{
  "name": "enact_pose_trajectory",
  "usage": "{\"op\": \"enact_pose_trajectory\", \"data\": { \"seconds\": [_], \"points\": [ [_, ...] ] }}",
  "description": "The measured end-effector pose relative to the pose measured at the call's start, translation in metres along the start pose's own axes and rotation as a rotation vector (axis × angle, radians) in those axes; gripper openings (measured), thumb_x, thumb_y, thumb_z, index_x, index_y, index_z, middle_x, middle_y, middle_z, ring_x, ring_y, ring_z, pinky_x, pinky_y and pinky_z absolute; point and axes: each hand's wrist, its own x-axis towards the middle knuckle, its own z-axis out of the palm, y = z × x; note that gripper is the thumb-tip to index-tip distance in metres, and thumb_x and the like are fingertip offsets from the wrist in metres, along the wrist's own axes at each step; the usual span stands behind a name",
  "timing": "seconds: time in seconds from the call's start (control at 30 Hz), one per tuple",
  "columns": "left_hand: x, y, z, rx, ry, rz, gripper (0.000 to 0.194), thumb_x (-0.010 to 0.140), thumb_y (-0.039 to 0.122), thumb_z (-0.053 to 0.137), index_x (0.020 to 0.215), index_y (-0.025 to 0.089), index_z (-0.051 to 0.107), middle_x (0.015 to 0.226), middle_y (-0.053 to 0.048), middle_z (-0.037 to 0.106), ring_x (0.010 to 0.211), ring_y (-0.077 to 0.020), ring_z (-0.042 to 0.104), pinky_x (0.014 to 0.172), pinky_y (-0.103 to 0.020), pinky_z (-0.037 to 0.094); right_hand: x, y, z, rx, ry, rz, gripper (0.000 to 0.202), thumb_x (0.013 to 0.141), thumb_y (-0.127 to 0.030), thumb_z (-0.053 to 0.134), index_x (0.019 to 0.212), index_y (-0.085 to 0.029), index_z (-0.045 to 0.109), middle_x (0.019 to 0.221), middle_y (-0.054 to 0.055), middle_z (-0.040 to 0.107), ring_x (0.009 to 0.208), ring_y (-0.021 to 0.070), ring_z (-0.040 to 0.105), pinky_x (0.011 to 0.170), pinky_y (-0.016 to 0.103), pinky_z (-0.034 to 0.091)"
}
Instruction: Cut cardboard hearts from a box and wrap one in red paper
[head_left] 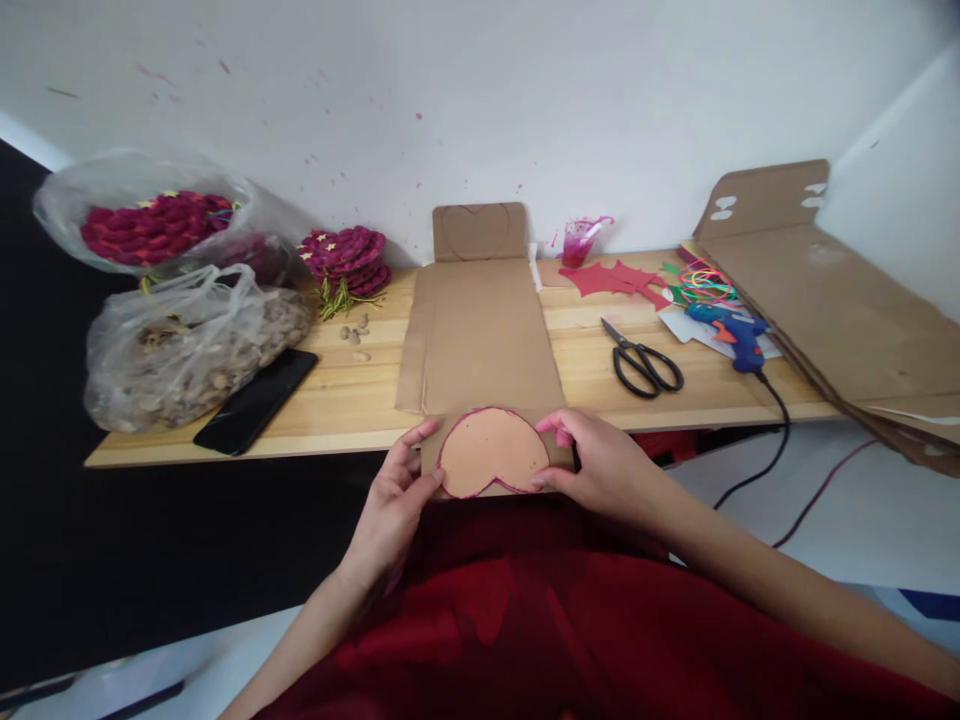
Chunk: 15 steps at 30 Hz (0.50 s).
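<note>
A light-tan heart-shaped piece (pixel 491 450) with a purple outline lies upside down on the near flap of a flattened cardboard sheet (pixel 484 335), at the table's front edge. My left hand (pixel 397 490) grips the flap's left side, its thumb pressing the edge by the heart and its fingers partly behind. On the other side, my right hand (pixel 592 455) holds the flap with its thumb low on the heart's edge and its index finger near the upper edge. At the sheet's far end, another flap (pixel 480 232) stands against the wall with a faint heart outline drawn on it.
Black scissors (pixel 646 366) and a blue glue gun (pixel 739 335) with a cord lie right, near red cut-outs (pixel 611 280) and a cup (pixel 577 243). A phone (pixel 256 402), a bag of peanut-like pieces (pixel 187 350) and purple braided pieces (pixel 345 262) are left. More cardboard (pixel 862 300) stands far right.
</note>
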Motion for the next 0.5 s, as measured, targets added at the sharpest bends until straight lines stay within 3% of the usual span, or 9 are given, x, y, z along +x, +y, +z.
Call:
{"op": "enact_pose_trajectory", "data": {
  "seconds": [0.2, 0.4, 0.5],
  "points": [
    [0.001, -0.003, 0.001, -0.063, 0.002, 0.005, 0.068, 0.083, 0.023, 0.079, 0.145, 0.026, 0.051, 0.116, -0.007, 0.071, 0.090, -0.0165, 0.069, 0.075, -0.026, 0.057, -0.004, 0.001, 0.010, 0.058, 0.029, -0.047, 0.037, 0.078, -0.020, 0.081, 0.109, -0.017, 0.063, 0.099, 0.007, 0.065, 0.089, 0.0207, 0.062, 0.080, 0.032, 0.046],
    [0.001, -0.015, -0.004, -0.135, -0.038, 0.045, 0.063, 0.084, 0.022, 0.079, 0.140, 0.026, 0.052, 0.123, -0.009, 0.069, 0.101, -0.0202, 0.069, 0.088, -0.033, 0.057, -0.004, 0.002, 0.012, 0.095, 0.036, -0.038, 0.055, 0.076, -0.025, 0.083, 0.125, -0.018, 0.059, 0.103, 0.006, 0.064, 0.080, 0.0178, 0.059, 0.071, 0.030, 0.044],
    [0.001, -0.019, -0.006, -0.139, -0.059, 0.064, 0.058, 0.085, 0.022, 0.078, 0.138, 0.026, 0.053, 0.125, -0.009, 0.068, 0.101, -0.0198, 0.069, 0.087, -0.032, 0.056, -0.001, 0.001, 0.012, 0.105, 0.045, 0.006, 0.049, 0.078, -0.026, 0.080, 0.123, -0.020, 0.061, 0.096, 0.004, 0.063, 0.076, 0.0166, 0.058, 0.070, 0.030, 0.043]
  ]
}}
